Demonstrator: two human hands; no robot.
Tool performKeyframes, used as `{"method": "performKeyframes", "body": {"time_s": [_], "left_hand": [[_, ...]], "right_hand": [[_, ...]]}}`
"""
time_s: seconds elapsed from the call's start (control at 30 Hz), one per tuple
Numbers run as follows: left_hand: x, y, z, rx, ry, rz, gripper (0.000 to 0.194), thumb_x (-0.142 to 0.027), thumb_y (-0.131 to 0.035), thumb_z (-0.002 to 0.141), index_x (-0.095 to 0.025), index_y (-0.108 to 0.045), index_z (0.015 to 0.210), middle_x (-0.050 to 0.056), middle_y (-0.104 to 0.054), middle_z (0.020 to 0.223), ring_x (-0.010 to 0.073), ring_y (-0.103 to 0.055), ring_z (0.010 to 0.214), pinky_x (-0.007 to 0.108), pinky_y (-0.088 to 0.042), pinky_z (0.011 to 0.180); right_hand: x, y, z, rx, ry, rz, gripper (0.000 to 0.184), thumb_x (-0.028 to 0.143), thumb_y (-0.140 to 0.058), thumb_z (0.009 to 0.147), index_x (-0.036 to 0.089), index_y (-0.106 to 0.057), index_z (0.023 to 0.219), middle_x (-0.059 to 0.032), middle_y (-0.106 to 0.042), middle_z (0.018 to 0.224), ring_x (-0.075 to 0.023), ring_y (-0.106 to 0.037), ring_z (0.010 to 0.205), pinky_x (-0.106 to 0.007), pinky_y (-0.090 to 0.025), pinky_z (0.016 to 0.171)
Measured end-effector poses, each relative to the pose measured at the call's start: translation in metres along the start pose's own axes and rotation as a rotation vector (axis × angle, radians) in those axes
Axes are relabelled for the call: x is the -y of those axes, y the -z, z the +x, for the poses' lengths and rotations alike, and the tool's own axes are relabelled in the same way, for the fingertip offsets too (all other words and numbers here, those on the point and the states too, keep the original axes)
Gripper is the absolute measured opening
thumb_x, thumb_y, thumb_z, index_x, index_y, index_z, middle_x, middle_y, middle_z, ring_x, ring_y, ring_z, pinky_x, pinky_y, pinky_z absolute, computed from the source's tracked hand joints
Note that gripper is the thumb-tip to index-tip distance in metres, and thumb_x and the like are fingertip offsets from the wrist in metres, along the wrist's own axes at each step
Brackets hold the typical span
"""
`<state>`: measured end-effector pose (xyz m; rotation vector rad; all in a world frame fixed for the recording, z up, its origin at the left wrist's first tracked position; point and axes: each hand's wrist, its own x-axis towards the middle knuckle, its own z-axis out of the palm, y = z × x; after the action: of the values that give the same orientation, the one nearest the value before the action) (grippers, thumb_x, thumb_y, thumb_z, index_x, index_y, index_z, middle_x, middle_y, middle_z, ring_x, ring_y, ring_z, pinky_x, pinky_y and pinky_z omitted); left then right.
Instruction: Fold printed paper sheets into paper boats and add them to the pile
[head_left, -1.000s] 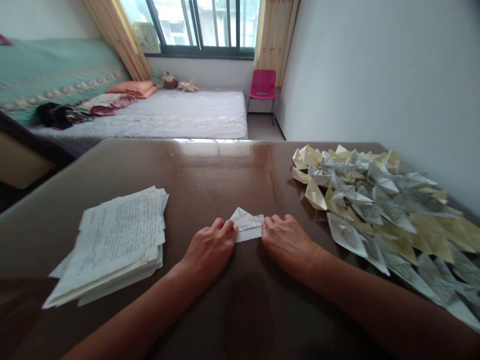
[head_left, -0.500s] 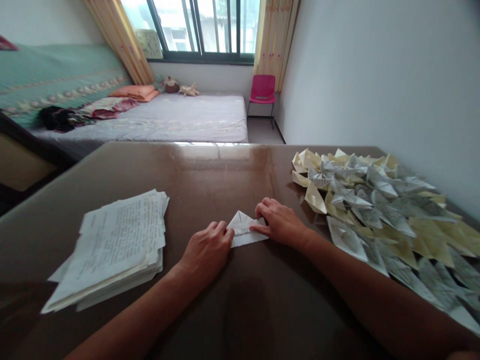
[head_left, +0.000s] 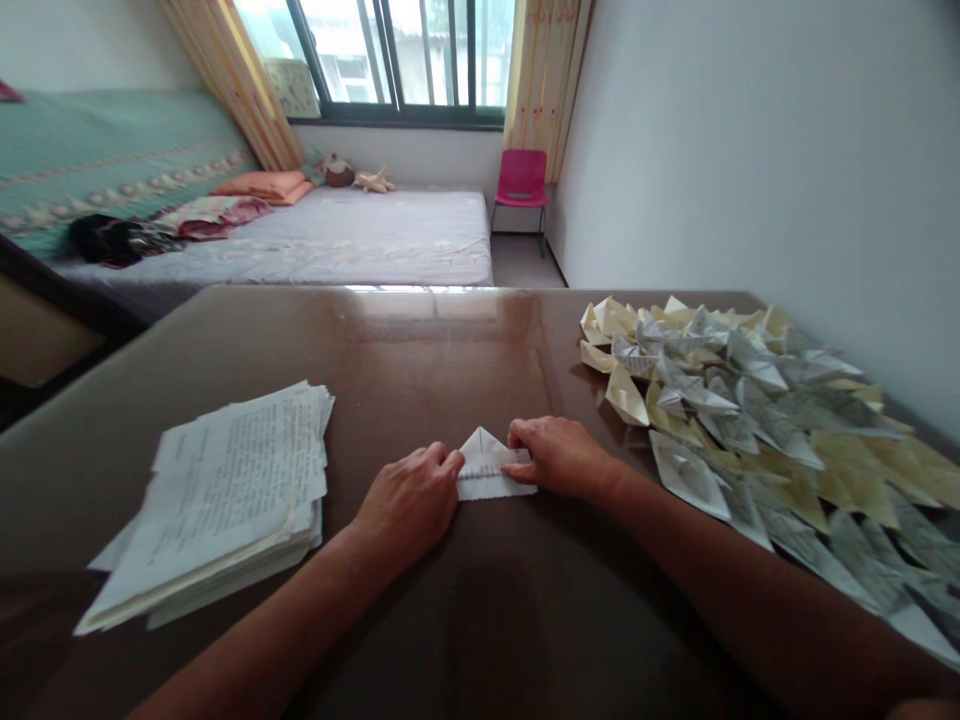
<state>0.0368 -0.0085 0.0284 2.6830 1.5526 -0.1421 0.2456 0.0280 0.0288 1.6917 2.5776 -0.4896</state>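
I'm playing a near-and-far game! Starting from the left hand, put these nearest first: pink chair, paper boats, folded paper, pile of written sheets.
From the left hand:
1. Folded paper, at its fingertips.
2. Pile of written sheets, on its left.
3. Paper boats, across the table on the right.
4. Pink chair, beyond the table.

Bare brown tabletop (head_left: 420,370) opens beyond the hands, walled by paper stack (head_left: 225,480) left, boats (head_left: 750,400) right.

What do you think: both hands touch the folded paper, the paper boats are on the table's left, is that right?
No: the head view shows the paper boats on the right side of the table. The left hand and the right hand do touch the folded paper.
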Motion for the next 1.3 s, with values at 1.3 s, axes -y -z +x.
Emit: {"method": "performKeyframes", "body": {"time_s": [1.3], "left_hand": [[0.019,-0.022,0.010,-0.387,-0.253,-0.040,0.021,-0.023,-0.046,0.094,-0.023,-0.063,0.107,0.007,-0.063,0.105,0.0207,-0.052,0.103,0.034,-0.045,0.086]], "right_hand": [[0.002,-0.010,0.003,-0.327,0.439,-0.298,0.018,0.026,-0.046,0.096,0.020,-0.063,0.098,-0.0062,-0.063,0.097,-0.0197,-0.050,0.094,-0.033,-0.031,0.078]]}}
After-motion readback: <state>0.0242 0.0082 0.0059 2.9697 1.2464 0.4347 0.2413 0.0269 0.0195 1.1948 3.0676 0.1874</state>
